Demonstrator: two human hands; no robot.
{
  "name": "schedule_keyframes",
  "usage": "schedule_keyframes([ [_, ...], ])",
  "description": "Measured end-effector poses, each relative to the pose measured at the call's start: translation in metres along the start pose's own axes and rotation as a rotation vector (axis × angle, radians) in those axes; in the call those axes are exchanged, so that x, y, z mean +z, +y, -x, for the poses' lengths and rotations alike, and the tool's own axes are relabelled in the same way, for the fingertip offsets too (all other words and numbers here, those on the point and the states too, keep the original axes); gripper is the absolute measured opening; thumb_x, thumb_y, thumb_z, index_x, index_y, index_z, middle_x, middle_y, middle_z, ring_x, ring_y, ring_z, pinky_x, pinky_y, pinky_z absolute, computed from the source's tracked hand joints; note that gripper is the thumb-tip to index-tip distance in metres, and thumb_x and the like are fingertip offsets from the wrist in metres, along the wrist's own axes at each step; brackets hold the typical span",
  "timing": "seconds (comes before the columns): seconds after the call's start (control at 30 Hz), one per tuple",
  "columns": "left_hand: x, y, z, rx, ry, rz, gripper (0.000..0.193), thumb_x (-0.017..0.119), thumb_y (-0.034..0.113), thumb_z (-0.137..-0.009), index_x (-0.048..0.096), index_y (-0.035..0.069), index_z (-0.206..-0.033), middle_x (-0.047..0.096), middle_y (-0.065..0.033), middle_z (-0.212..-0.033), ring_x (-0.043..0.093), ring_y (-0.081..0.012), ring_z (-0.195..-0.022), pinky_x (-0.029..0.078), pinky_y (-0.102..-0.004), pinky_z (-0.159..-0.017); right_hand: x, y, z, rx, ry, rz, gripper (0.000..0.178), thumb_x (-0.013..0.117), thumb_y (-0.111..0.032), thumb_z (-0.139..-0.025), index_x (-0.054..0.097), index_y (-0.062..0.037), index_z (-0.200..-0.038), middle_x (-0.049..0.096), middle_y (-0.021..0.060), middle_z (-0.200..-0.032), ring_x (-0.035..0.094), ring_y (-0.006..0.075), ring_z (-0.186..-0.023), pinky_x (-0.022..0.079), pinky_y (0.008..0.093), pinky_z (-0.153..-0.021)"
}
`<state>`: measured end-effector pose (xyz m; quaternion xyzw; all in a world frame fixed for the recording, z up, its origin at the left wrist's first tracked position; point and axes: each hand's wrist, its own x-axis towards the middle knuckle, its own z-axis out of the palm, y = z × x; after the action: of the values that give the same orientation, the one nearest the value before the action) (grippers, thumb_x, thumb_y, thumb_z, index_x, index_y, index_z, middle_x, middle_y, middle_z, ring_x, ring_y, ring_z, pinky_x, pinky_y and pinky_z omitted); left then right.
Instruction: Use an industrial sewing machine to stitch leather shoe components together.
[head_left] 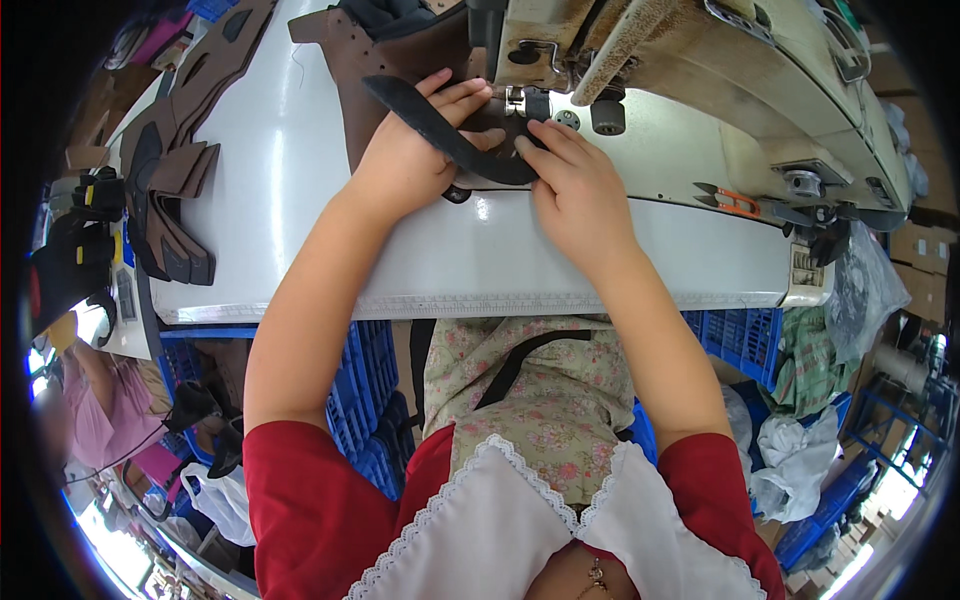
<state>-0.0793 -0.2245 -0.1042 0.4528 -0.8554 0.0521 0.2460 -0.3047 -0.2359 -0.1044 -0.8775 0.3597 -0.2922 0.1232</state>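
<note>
A dark brown piece of leather-like material (350, 95) lies under the presser foot (515, 100) of a sewing machine. A curved black strip (425, 118) arches over the back of my left hand (415, 155) and runs to the needle area. That hand lies on the brown piece, fingers stretched out, its thumb pointing toward the presser foot. Close to the foot on the right, my right hand (580, 190) has thumb and fingers closed on the strip near its stitched end. The exact edge between those fingertips is partly hidden.
The sewing machine (740, 90) overhangs the right side of the white table (255, 220). Orange-handled thread snips (728, 200) lie right of my hand. Stacked brown cut pieces (165, 200) sit at the left edge. Blue crates (740, 335) stand below; a person in pink (110, 400) is at far left.
</note>
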Motion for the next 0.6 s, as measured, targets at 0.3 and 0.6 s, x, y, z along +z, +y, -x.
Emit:
schedule_keyframes([
  [0.3, -0.010, -0.001, -0.003, 0.034, -0.077, -0.085, 0.047, 0.061, -0.002, -0.073, 0.071, 0.017, -0.114, 0.061, -0.0106, -0.132, 0.053, -0.0263, -0.128, 0.033, -0.0495, -0.116, 0.001, -0.009, 0.000, 0.072, 0.084, -0.117, 0.031, 0.064, -0.001, -0.076, 0.070, 0.0009, -0.106, 0.066, 0.0165, -0.116, 0.060, 0.0346, -0.112, 0.048, 0.0449, -0.096],
  [0.6, -0.090, 0.057, 0.045, -0.198, -0.331, 0.124, 0.029, 0.073, 0.013, -0.077, 0.069, 0.007, -0.105, 0.058, -0.0151, -0.133, 0.054, -0.0296, -0.124, 0.044, -0.0441, -0.101, 0.009, -0.006, 0.009, 0.074, 0.084, -0.082, 0.036, 0.068, -0.007, -0.078, 0.069, -0.0023, -0.113, 0.064, 0.0155, -0.121, 0.056, 0.0344, -0.119, 0.046, 0.0455, -0.101],
])
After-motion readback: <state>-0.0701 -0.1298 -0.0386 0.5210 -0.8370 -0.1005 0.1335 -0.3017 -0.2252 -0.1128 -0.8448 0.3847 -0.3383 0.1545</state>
